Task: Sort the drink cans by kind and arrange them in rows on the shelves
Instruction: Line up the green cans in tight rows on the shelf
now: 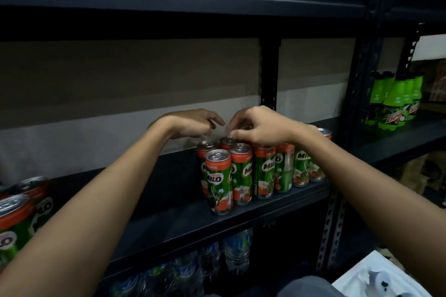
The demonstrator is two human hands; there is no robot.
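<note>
Our right hand (259, 128) pinches the rim of a back-row Milo can (226, 143) from above; our left hand (193, 123) hovers just beside it, fingers loosely curled and holding nothing. The Milo cans (253, 171) stand clustered on the middle shelf (169, 219), right of centre, every long axis vertical, pull-tab tops up, labels mostly toward us. To do this well, we judge: lower it straight, flush with its neighbours, steadying the front can (218, 181).

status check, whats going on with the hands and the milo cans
Right hand pinching top of a back-row Milo can. Left hand hovering loose above the group, holding nothing. Milo cans upright in rows on shelf. Nothing blocking.
</note>
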